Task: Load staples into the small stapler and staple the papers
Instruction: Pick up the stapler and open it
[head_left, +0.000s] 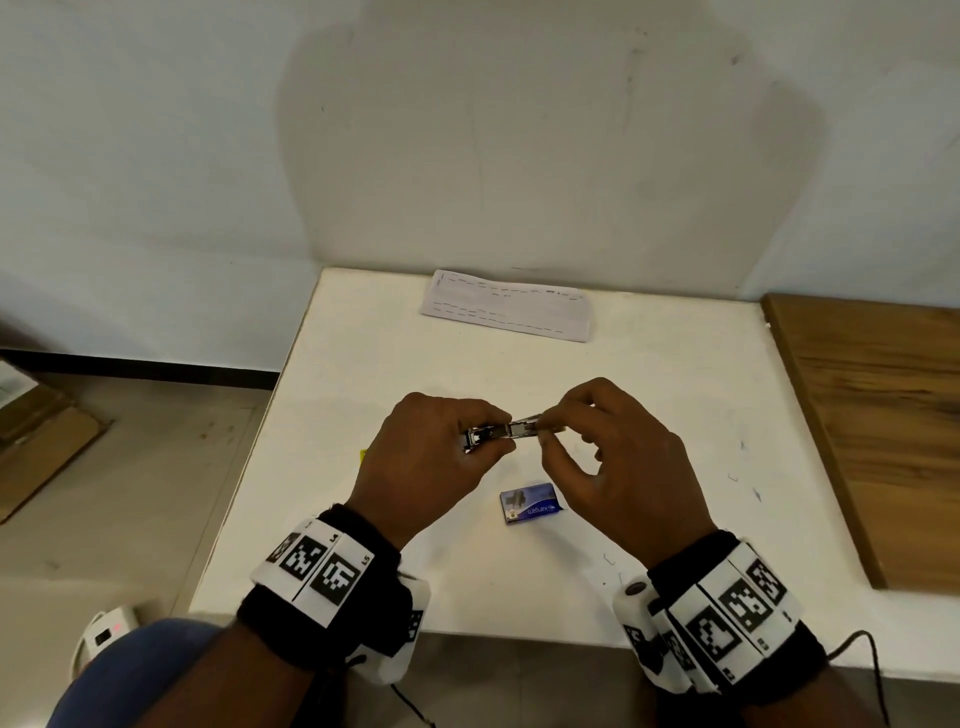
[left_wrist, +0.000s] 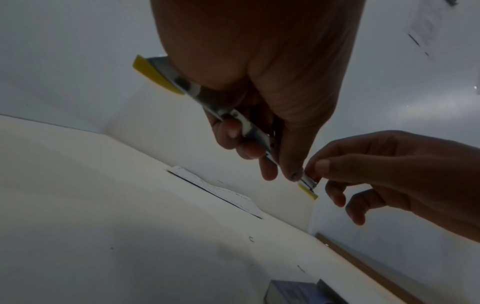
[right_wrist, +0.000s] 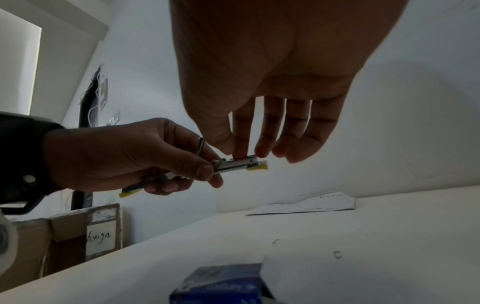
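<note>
The small stapler (head_left: 506, 432) is up in the air above the white table (head_left: 649, 415), held between both hands. The left hand (head_left: 431, 457) has its fingers and thumb curled around the back part of the stapler. In the left wrist view, the fingers (left_wrist: 233, 131) wrap under the metal body (left_wrist: 233, 117) and the thumb lies along its side. The right hand (head_left: 623, 462) pinches the front end of the stapler with thumb and first finger. Its other fingers hang loose and a little bent, holding nothing. In the right wrist view, the fingertips (right_wrist: 240, 153) sit on top of the open metal track (right_wrist: 239, 163).

The stapler is thin and silver, with yellow plastic at both ends. It is open, so the shiny metal channel shows between the two hands. I cannot tell if staples are inside it.

Just under the right hand's fingers, on the table, lies a little blue staple box (head_left: 530, 503). It looks open at one end. The papers (head_left: 506, 306) lie flat well beyond the fingers, at the far edge of the table by the wall. They are white with dashed lines on them. A few loose bent staples (right_wrist: 337, 254) lie on the table near the right hand.

A wooden board (head_left: 883, 431) sits to the right of the right hand, touching the table's edge. To the left of the left hand, down on the floor, are cardboard boxes (right_wrist: 78, 232). Nothing sits between the hands and the papers.
</note>
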